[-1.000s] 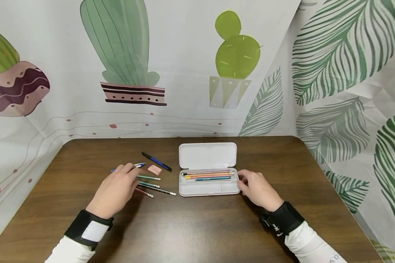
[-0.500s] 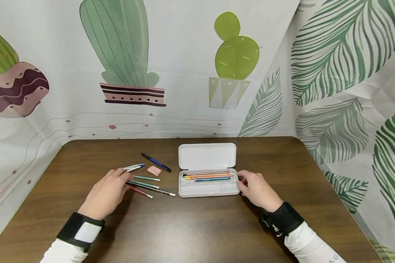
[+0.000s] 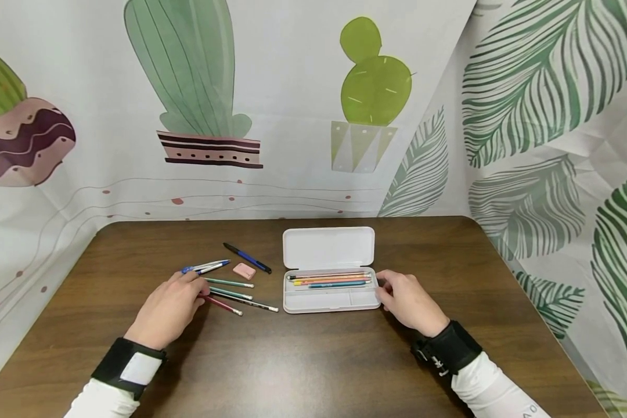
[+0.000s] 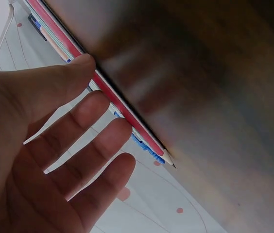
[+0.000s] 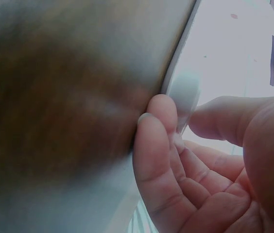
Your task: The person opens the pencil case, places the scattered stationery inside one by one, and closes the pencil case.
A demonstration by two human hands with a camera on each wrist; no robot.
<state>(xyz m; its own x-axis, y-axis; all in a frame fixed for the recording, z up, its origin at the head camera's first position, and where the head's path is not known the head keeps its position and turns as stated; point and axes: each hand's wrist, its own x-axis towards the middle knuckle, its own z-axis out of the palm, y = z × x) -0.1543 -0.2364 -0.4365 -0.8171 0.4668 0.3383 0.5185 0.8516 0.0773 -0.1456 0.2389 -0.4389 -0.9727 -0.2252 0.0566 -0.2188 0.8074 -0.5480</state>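
Head view: left hand [image 3: 164,309] is at the red pencil [image 3: 224,305], left of the pencil case [image 3: 316,300]; can't tell if it grips. Right hand [image 3: 413,303] holds the pencil case. A bump could roll nearby pencils [image 3: 233,283] away.

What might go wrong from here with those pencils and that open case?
The left hand is at the red pencil, which lies close to the black-patterned pencil, so picking it up might drag that one along. The right hand touches the right edge of the open case; a careless nudge could jostle the pencils inside.
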